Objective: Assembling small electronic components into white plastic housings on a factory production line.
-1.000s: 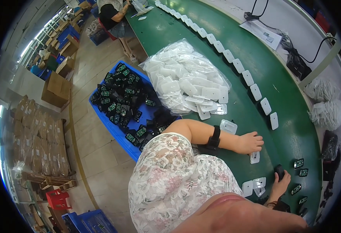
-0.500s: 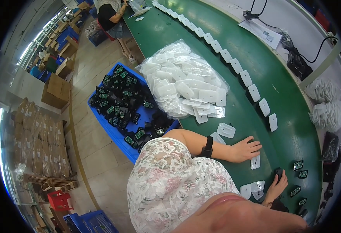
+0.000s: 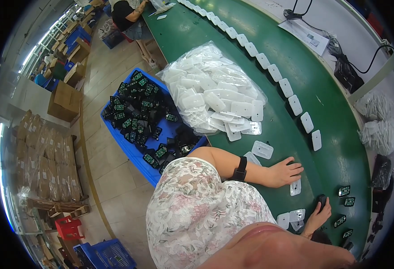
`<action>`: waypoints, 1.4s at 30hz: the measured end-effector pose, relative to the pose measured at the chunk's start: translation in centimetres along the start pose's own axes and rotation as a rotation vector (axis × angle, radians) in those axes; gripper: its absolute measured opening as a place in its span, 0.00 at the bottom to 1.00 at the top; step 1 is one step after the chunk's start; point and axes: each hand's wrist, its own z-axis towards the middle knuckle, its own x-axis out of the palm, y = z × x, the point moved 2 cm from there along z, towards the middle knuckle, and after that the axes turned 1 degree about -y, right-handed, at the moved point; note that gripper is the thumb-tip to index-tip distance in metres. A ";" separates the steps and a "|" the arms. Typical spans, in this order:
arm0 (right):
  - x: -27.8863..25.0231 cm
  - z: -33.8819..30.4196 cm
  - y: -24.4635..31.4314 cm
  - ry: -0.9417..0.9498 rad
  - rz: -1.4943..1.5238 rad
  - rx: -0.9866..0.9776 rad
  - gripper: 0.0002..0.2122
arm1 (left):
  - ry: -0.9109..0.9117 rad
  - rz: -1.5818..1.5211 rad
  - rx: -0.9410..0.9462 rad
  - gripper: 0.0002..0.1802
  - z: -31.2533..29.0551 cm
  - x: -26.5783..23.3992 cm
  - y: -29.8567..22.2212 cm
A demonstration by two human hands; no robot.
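On the green bench, my left hand is closed, its fingers curled down beside a white plastic cover. A bit of something dark shows by the fingers, but I cannot make out what they hold. To the right, my right hand grips a small black plastic case. White covers lie just left of my right wrist. More white covers rest beyond my left forearm. Small black cases with green circuit boards stand in a row right of my right hand.
A plastic bag heaped with white covers sits on the bench. Beside it a blue crate holds black cases with boards. A long curved row of white covers runs away along the bench. Another person stands at the far end.
My hands hold nearly the same places. The view has shifted very slightly; nothing has visibly been picked up or let go.
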 end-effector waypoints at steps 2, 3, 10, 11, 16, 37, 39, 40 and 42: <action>0.1 -0.1 -0.1 -0.005 -0.004 0.009 0.18 | 0.002 -0.001 0.000 0.23 0.0 -0.1 0.0; 0.2 -0.1 -0.2 -0.006 -0.003 0.008 0.18 | 0.005 0.001 0.001 0.23 0.0 -0.1 0.0; 0.5 -0.2 -0.5 -0.022 -0.021 0.017 0.18 | -0.009 -0.006 0.000 0.24 0.1 -0.2 0.0; 0.5 -0.2 -0.5 -0.021 -0.025 0.020 0.18 | -0.008 -0.005 0.001 0.24 0.1 -0.3 0.0; 0.4 -0.2 -0.4 -0.018 -0.020 0.019 0.18 | -0.016 -0.009 0.001 0.24 0.1 -0.3 0.0; 0.3 -0.1 -0.2 -0.026 -0.022 0.023 0.18 | 0.008 -0.011 -0.002 0.24 0.2 -0.2 0.0; 0.3 -0.1 -0.2 -0.029 -0.020 0.019 0.18 | 0.015 -0.014 -0.006 0.24 0.2 -0.2 0.0; 0.4 -0.1 -0.3 -0.031 -0.018 0.019 0.18 | 0.022 -0.017 -0.010 0.24 0.1 -0.2 0.0; 0.4 -0.1 -0.3 -0.034 -0.015 0.020 0.18 | 0.027 -0.011 -0.011 0.24 0.2 -0.3 -0.1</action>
